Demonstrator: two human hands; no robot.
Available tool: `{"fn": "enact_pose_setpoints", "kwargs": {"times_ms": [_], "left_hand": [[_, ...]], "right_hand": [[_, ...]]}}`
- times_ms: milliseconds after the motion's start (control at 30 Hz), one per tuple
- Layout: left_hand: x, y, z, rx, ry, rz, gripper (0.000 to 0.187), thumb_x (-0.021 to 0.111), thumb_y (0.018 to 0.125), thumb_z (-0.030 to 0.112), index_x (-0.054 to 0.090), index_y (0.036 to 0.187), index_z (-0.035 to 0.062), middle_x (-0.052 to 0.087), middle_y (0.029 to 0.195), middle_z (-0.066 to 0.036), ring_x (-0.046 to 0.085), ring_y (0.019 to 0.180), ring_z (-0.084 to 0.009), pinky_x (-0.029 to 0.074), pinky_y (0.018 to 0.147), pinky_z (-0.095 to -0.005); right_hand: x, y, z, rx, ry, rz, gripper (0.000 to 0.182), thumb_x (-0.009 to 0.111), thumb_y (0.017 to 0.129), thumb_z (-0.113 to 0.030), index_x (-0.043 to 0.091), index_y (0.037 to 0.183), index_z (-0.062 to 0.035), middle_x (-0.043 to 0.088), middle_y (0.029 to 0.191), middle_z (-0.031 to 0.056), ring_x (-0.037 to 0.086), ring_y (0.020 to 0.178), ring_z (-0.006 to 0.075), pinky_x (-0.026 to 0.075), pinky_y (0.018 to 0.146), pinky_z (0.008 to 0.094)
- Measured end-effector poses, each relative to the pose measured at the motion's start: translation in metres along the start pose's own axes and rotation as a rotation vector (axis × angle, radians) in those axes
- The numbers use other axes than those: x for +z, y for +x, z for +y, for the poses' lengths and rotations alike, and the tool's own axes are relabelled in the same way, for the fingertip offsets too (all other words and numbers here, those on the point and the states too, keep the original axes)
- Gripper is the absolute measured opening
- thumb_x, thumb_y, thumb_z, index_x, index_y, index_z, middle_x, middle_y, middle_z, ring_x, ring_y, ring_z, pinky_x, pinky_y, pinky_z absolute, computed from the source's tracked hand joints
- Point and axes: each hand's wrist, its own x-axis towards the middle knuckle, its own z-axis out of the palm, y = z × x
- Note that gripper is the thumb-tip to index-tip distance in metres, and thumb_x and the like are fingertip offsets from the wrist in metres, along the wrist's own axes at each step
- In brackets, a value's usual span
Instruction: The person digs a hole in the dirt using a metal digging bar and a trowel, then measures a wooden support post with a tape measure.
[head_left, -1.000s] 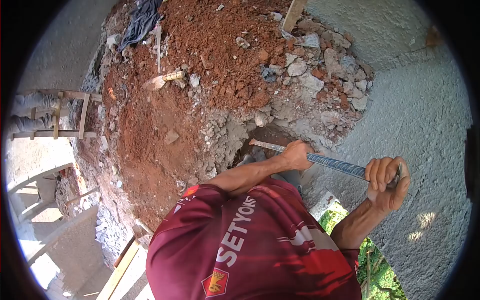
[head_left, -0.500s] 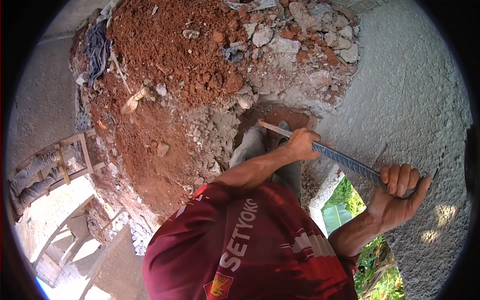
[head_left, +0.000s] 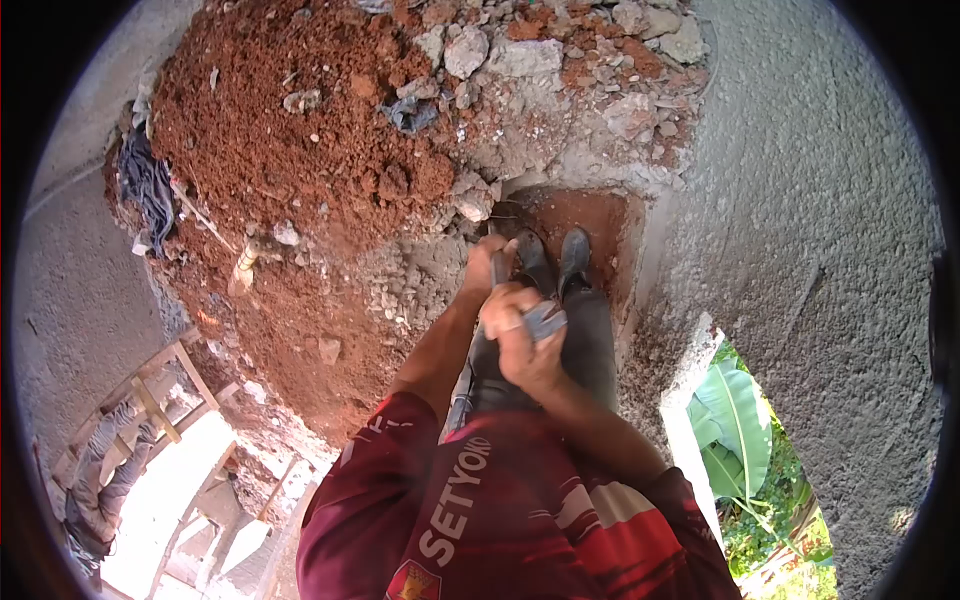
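Both hands grip a long metal digging bar (head_left: 545, 320), now held steeply so that its top end points toward me. My left hand (head_left: 486, 264) is closed around it lower down, near my boots. Close to the top end, my right hand (head_left: 517, 325) is wrapped round the bar, slightly blurred. The bar's lower tip is hidden behind my hands. My dark boots (head_left: 574, 255) stand in a reddish dug pit (head_left: 600, 212), whose broken left edge lies beside my left hand.
A mound of red soil (head_left: 300, 130) and broken rubble (head_left: 525, 58) lies ahead. A rough grey wall (head_left: 800, 200) rises on the right, with green leaves (head_left: 735, 420) below it. A wooden handle (head_left: 243, 270), dark cloth (head_left: 147, 185) and a timber frame (head_left: 150, 395) are on the left.
The bar has swung from slanting out to the right to a steep position in front of me. My right hand came in leftward; my left hand moved left to the pit's edge.
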Motion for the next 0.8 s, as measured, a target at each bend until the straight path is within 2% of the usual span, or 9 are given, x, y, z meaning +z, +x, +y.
{"fn": "enact_pose_setpoints", "kwargs": {"times_ms": [100, 200, 300, 367, 500, 600, 733, 767, 800], "left_hand": [[-0.010, -0.026, -0.026, -0.242, 0.030, 0.157, 0.035, 0.060, 0.090, 0.035, 0.061, 0.080, 0.0015, 0.061, 0.074, -0.020, 0.060, 0.067, -0.0342, 0.048, 0.064, -0.0414], [-0.016, -0.046, -0.017, -0.204, -0.028, 0.211, 0.039, 0.056, 0.092, 0.039, 0.061, 0.083, 0.0017, 0.058, 0.069, -0.018, 0.060, 0.068, -0.0282, 0.046, 0.064, -0.0420], [-0.006, -0.040, 0.002, 0.123, -0.154, 0.223, 0.032, 0.061, 0.090, 0.028, 0.059, 0.076, -0.0003, 0.061, 0.075, -0.017, 0.060, 0.066, -0.0280, 0.047, 0.063, -0.0393], [0.001, -0.029, 0.045, 0.282, -0.077, 0.081, 0.040, 0.067, 0.085, 0.019, 0.045, 0.057, 0.0025, 0.048, 0.059, -0.015, 0.050, 0.054, -0.0335, 0.041, 0.053, -0.0424], [0.022, -0.036, 0.175, 0.643, -0.317, -0.057, 0.040, 0.073, 0.076, 0.010, 0.043, 0.050, 0.0050, 0.045, 0.049, -0.013, 0.048, 0.043, -0.0303, 0.037, 0.043, -0.0411], [0.032, -0.059, 0.240, 0.727, -0.319, -0.208, 0.039, 0.071, 0.079, 0.022, 0.049, 0.051, 0.0052, 0.051, 0.050, -0.013, 0.052, 0.044, -0.0313, 0.041, 0.044, -0.0419], [0.031, -0.050, 0.234, 0.762, -0.216, -0.273, 0.038, 0.070, 0.080, 0.024, 0.051, 0.052, 0.0065, 0.053, 0.051, -0.012, 0.054, 0.044, -0.0295, 0.044, 0.045, -0.0406], [0.037, -0.034, 0.200, 0.780, -0.202, -0.179, 0.038, 0.069, 0.080, 0.023, 0.050, 0.051, 0.0063, 0.053, 0.051, -0.012, 0.055, 0.045, -0.0292, 0.045, 0.046, -0.0400], [0.036, -0.010, 0.156, 0.693, -0.098, -0.179, 0.039, 0.067, 0.082, 0.021, 0.049, 0.051, 0.0058, 0.052, 0.052, -0.012, 0.055, 0.047, -0.0289, 0.045, 0.047, -0.0397]], "right_hand": [[0.045, -0.003, 0.008, -0.309, -0.221, -0.236, 0.012, 0.063, 0.084, -0.014, 0.055, 0.085, -0.0053, 0.056, 0.079, 0.0070, 0.055, 0.070, 0.0181, 0.044, 0.057, 0.0338], [0.069, -0.028, 0.020, -0.157, -0.127, -0.251, 0.014, 0.066, 0.082, -0.014, 0.056, 0.085, -0.0054, 0.054, 0.076, 0.0061, 0.055, 0.069, 0.0190, 0.045, 0.057, 0.0352], [0.032, -0.017, -0.018, -0.457, -0.497, -0.233, 0.013, 0.067, 0.081, -0.011, 0.056, 0.084, -0.0048, 0.054, 0.073, 0.0061, 0.056, 0.064, 0.0186, 0.047, 0.056, 0.0346], [-0.007, -0.010, -0.087, -0.019, 0.025, -0.144, 0.014, 0.065, 0.083, -0.009, 0.052, 0.078, -0.0041, 0.056, 0.073, 0.0060, 0.055, 0.061, 0.0178, 0.044, 0.054, 0.0307], [-0.079, -0.004, -0.200, -0.353, 0.291, 0.065, 0.035, 0.048, 0.095, -0.043, 0.045, 0.079, -0.0122, 0.050, 0.062, 0.0022, 0.046, 0.053, 0.0145, 0.035, 0.053, 0.0309], [-0.130, -0.040, -0.283, -0.379, 0.330, 0.156, 0.028, 0.045, 0.094, -0.023, 0.040, 0.067, -0.0152, 0.045, 0.055, -0.0008, 0.038, 0.046, 0.0125, 0.034, 0.060, 0.0308], [-0.140, -0.064, -0.265, -0.459, 0.373, 0.298, 0.029, 0.047, 0.092, -0.021, 0.041, 0.064, -0.0164, 0.046, 0.054, -0.0019, 0.038, 0.043, 0.0107, 0.033, 0.058, 0.0294], [-0.127, -0.048, -0.220, -0.566, 0.322, 0.373, 0.018, 0.041, 0.090, -0.007, 0.044, 0.073, -0.0117, 0.041, 0.056, -0.0008, 0.039, 0.043, 0.0133, 0.035, 0.054, 0.0263], [-0.105, -0.033, -0.171, -0.550, 0.337, 0.428, 0.018, 0.046, 0.090, -0.016, 0.044, 0.074, -0.0110, 0.043, 0.057, 0.0005, 0.040, 0.045, 0.0133, 0.034, 0.053, 0.0273]]}}
